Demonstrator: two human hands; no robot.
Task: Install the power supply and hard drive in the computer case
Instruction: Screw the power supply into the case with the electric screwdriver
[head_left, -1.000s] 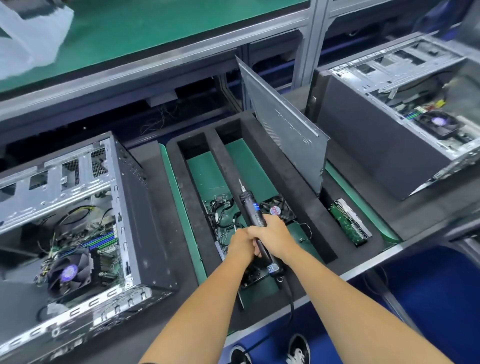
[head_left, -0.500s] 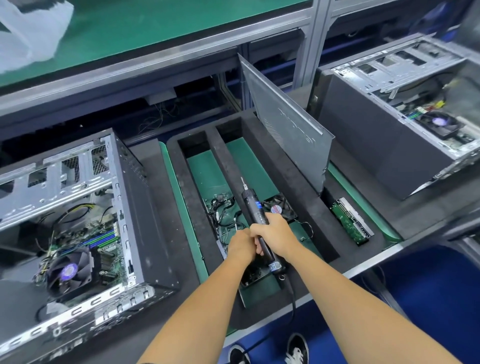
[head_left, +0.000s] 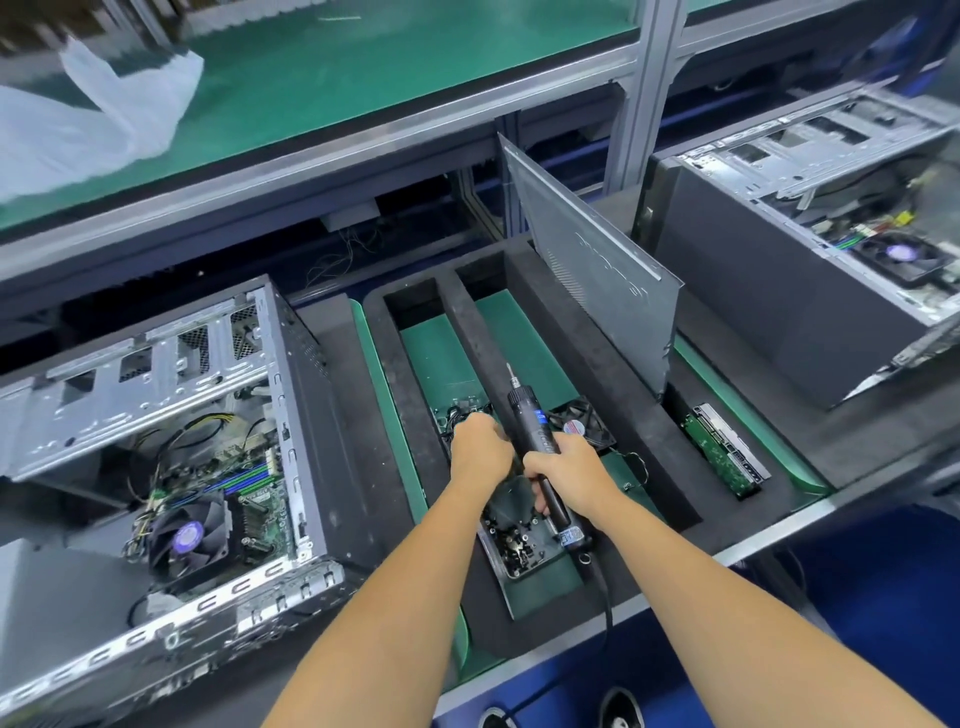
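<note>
Left hand now farther forward

right hand gripping electric screwdriver, open case

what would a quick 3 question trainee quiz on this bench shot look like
1. True or false: the right hand grips the electric screwdriver with its bit pointing away from the person.
2. Where does the hard drive lie? A) inside the left computer case B) in the narrow foam slot right of the leaning side panel C) in the screw tray
3. Fill in: the left hand is down at the ___ in the foam tray.

Key: 1 true; 2 B; 3 cables
</note>
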